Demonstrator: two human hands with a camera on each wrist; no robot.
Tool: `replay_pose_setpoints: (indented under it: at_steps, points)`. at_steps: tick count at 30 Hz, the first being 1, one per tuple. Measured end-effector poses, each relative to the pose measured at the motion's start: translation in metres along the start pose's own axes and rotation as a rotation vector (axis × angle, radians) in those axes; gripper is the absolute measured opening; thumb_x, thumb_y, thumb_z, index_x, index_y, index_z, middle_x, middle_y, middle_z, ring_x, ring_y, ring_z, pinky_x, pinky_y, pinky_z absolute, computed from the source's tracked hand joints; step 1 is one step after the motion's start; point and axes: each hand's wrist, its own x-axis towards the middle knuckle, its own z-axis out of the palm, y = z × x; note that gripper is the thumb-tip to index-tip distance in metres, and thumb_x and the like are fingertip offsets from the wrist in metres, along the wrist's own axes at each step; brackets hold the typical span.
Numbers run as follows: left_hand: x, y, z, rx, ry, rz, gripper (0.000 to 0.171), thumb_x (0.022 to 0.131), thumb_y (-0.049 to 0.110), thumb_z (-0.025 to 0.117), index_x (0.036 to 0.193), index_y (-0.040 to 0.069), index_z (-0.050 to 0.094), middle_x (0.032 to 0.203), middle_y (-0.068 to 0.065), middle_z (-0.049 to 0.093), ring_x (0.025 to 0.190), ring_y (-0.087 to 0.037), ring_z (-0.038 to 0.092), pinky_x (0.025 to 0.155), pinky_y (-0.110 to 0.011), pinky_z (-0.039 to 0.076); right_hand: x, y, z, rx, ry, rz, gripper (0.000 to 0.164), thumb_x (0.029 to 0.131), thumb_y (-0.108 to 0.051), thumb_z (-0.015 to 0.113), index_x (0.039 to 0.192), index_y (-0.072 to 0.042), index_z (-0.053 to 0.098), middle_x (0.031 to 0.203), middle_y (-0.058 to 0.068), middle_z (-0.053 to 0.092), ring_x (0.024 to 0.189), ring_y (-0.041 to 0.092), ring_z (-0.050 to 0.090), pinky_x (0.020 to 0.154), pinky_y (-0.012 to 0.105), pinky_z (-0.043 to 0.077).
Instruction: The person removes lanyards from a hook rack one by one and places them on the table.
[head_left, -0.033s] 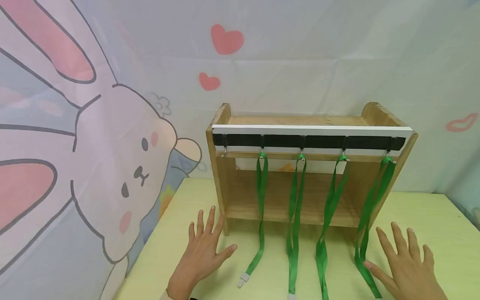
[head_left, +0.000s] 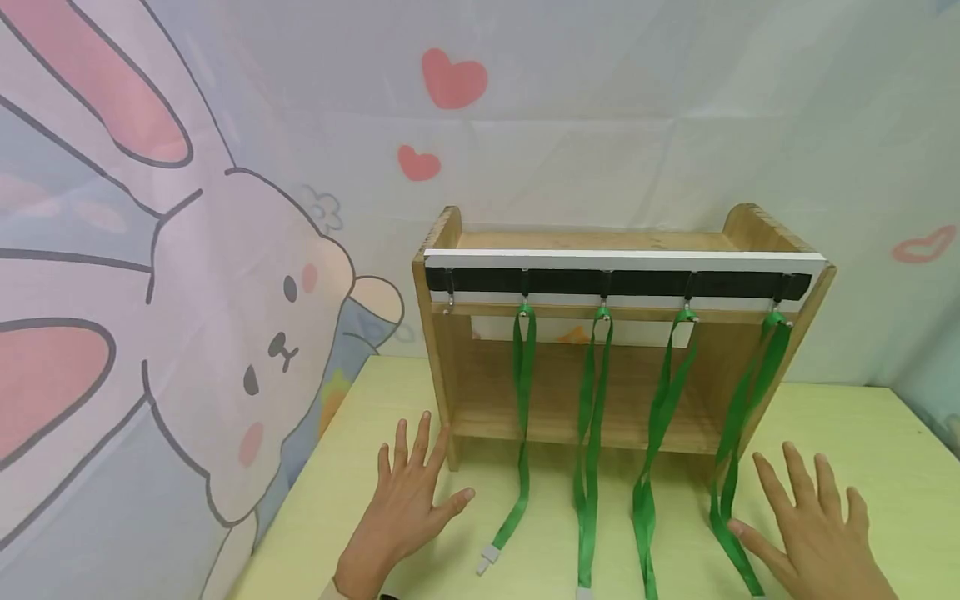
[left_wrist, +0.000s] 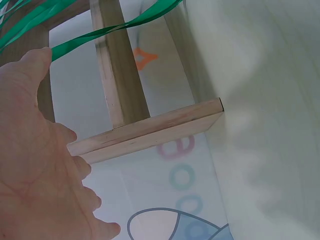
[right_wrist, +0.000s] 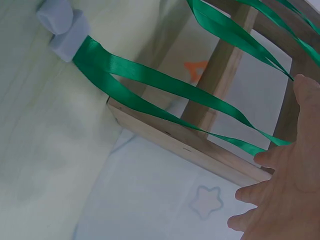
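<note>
My left hand [head_left: 405,504] is spread with straight fingers over the table, left of the leftmost green lanyard [head_left: 531,354]. It holds nothing. On the other side, my right hand [head_left: 821,542] is likewise spread and grips nothing. Its thumb lies close to the rightmost green lanyard [head_left: 770,358]; whether they touch, I cannot tell. Several green lanyards hang by their loops from metal hooks on a black strip [head_left: 566,282] across a wooden rack. The far-left hook [head_left: 449,302] bears no lanyard. A pale plastic clip [right_wrist: 70,37] ends one lanyard in the right wrist view.
The wooden rack [head_left: 585,429] stands on a pale yellow-green table [head_left: 330,517], with a white board [head_left: 622,258] along its upper front. Behind hangs a backdrop [head_left: 600,125] printed with a rabbit and hearts. The lanyards' lower ends reach down toward the table's near side.
</note>
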Motion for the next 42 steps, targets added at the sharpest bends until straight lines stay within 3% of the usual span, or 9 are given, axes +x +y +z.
replay_pose_setpoints:
  at_steps: [11,15,19,22,27,31,34,38,42]
  points:
    - [0.014,0.002,-0.01,-0.092,-0.048,-0.031,0.096,0.097,0.06,0.054,0.162,0.002,0.012,0.167,-0.022,-0.001,0.15,-0.048,-0.007,0.112,-0.074,0.006,0.003,-0.001,-0.022,0.043,0.07,-0.015,0.085,0.102,-0.047,0.055,0.158,0.004,0.016,0.164,0.03,0.0,0.146,0.057,-0.004,0.098,0.084,0.006]
    - [0.023,0.002,-0.017,-0.11,-0.041,-0.033,0.096,0.098,0.055,0.058,0.16,-0.001,0.011,0.166,-0.025,-0.001,0.149,-0.049,-0.007,0.111,-0.074,0.005,0.008,-0.003,-0.033,0.09,0.148,-0.049,0.08,0.103,-0.042,0.055,0.158,0.004,0.019,0.162,0.033,0.008,0.146,0.057,0.003,0.1,0.082,0.009]
    - [0.031,-0.001,-0.024,-0.148,-0.034,-0.041,0.098,0.099,0.047,0.061,0.159,-0.005,0.006,0.165,-0.028,-0.002,0.149,-0.05,-0.005,0.111,-0.074,0.007,0.017,-0.006,-0.045,0.144,0.259,-0.103,0.075,0.102,-0.036,0.06,0.154,0.007,0.027,0.154,0.039,0.024,0.137,0.063,0.023,0.091,0.081,0.023]
    - [0.037,-0.005,-0.029,-0.191,-0.044,-0.068,0.1,0.1,0.042,0.063,0.158,-0.008,-0.002,0.164,-0.029,-0.006,0.149,-0.05,-0.003,0.112,-0.073,0.012,0.023,-0.009,-0.056,0.213,0.324,-0.121,0.074,0.1,-0.03,0.065,0.152,0.008,0.03,0.15,0.039,0.03,0.128,0.064,0.033,0.091,0.081,0.027]
    - [0.048,-0.013,-0.039,-0.268,-0.035,-0.104,0.101,0.101,0.034,0.063,0.156,-0.008,-0.011,0.163,-0.03,-0.012,0.149,-0.051,0.001,0.111,-0.071,0.021,0.033,-0.019,-0.072,0.306,0.384,-0.098,0.073,0.099,-0.022,0.066,0.156,0.003,0.028,0.153,0.035,0.031,0.132,0.062,0.032,0.101,0.077,0.023]
    - [0.059,-0.016,-0.046,-0.347,-0.013,-0.116,0.102,0.101,0.031,0.063,0.156,-0.004,-0.016,0.163,-0.028,-0.013,0.15,-0.047,0.0,0.114,-0.065,0.021,0.043,-0.03,-0.081,0.346,0.484,-0.094,0.069,0.1,-0.027,0.065,0.155,0.0,0.034,0.149,0.033,0.039,0.132,0.057,0.037,0.101,0.072,0.03]
    - [0.067,-0.017,-0.05,-0.41,0.002,-0.121,0.103,0.101,0.031,0.063,0.156,-0.001,-0.018,0.164,-0.026,-0.014,0.151,-0.044,0.0,0.117,-0.061,0.019,0.052,-0.037,-0.085,0.366,0.578,-0.101,0.066,0.099,-0.029,0.067,0.15,0.002,0.041,0.139,0.033,0.049,0.122,0.053,0.046,0.111,0.043,0.037]
    - [0.076,-0.016,-0.054,-0.457,0.025,-0.128,0.102,0.101,0.034,0.063,0.157,0.0,-0.017,0.164,-0.026,-0.012,0.151,-0.044,0.003,0.117,-0.059,0.019,0.065,-0.044,-0.086,0.411,0.662,-0.082,0.063,0.091,-0.015,0.075,0.144,0.006,0.048,0.126,0.032,0.057,0.11,0.045,0.053,0.094,0.006,0.03]
    - [0.081,-0.014,-0.056,-0.506,0.041,-0.147,0.101,0.101,0.035,0.062,0.158,0.002,-0.015,0.165,-0.026,-0.004,0.15,-0.045,0.01,0.117,-0.059,0.02,0.075,-0.051,-0.086,0.466,0.692,-0.039,0.062,0.083,-0.001,0.078,0.139,0.007,0.052,0.12,0.029,0.06,0.106,0.037,0.056,0.089,0.005,0.034]
